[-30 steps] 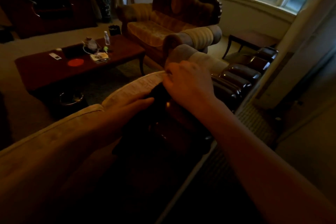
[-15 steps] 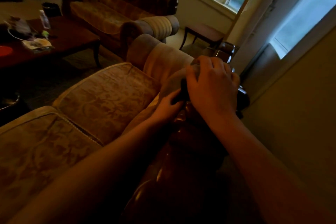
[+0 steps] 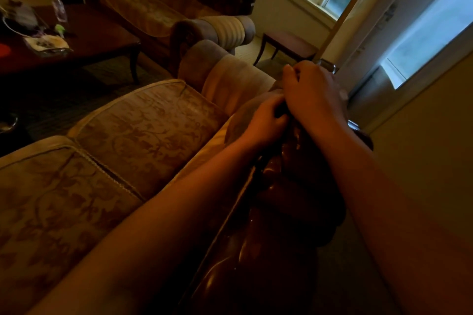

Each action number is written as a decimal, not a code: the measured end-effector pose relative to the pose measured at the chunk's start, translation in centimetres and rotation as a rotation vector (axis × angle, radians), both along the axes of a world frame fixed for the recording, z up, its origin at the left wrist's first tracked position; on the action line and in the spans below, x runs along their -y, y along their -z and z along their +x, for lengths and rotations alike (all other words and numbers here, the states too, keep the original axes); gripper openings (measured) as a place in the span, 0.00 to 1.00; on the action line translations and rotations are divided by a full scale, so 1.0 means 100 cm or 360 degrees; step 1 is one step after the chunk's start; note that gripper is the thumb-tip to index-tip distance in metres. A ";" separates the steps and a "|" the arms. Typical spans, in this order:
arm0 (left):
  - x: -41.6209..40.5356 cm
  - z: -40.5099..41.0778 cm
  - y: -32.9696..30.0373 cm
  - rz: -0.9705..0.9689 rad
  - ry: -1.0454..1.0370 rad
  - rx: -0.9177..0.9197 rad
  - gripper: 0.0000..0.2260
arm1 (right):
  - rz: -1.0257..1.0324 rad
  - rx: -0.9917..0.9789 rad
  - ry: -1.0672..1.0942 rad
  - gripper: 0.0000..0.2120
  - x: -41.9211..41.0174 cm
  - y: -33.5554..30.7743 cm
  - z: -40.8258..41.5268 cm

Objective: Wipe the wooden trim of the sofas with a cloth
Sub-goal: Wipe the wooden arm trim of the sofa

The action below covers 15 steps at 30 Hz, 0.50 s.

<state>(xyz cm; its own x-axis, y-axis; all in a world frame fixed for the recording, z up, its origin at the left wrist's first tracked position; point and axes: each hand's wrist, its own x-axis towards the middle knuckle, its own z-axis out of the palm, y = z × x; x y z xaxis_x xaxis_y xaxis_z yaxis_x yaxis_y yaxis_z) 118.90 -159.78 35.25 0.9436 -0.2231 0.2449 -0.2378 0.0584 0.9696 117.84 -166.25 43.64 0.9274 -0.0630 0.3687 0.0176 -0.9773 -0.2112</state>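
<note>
At the centre of the frame, slightly right, both hands are bunched together on top of the sofa's back rail. The left hand has its fingers curled in, and a dark sliver shows between it and the other hand; I take that for the cloth, though it is too dim to be sure. The right hand lies over the rail with its fingers bent downward across it, apparently pressing or gripping the same cloth. Whether those fingers actually close round fabric or just press on wood, I cannot tell.

Under the hands, the carved wooden trim runs from the lower middle of the frame up towards them, dark and glossy with a few highlights. By my reading the wiping is under way on this rail, working along the sofa towards its far arm. How much of this trim is already clean cannot be judged; the shine tells nothing in this light.

Further out, the second sofa sits at upper centre with its carved dark crest, and nothing shows whether that one has been done. It likely remains.

A table at upper left carries a bottle and small clutter, blurred. A small stool stands beyond the sofa arm. The cloth is almost wholly hidden, the lower trim is lost in shadow, and both forearms cover much of the rail.
</note>
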 end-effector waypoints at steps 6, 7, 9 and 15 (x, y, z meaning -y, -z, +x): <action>-0.030 -0.042 0.044 0.0039 0.0022 -0.0203 0.20 | -0.0017 -0.0030 0.0006 0.18 -0.003 -0.004 -0.006; -0.039 -0.052 0.053 0.0031 0.0063 -0.0272 0.19 | -0.0013 -0.0045 0.0000 0.18 -0.004 -0.005 -0.007; -0.051 -0.070 0.063 -0.0068 0.0114 -0.0341 0.19 | 0.0071 -0.0093 -0.0060 0.16 -0.002 -0.007 -0.008; -0.039 -0.069 0.016 -0.0217 -0.0016 0.0039 0.20 | 0.0055 -0.0173 0.0049 0.21 0.028 -0.017 -0.022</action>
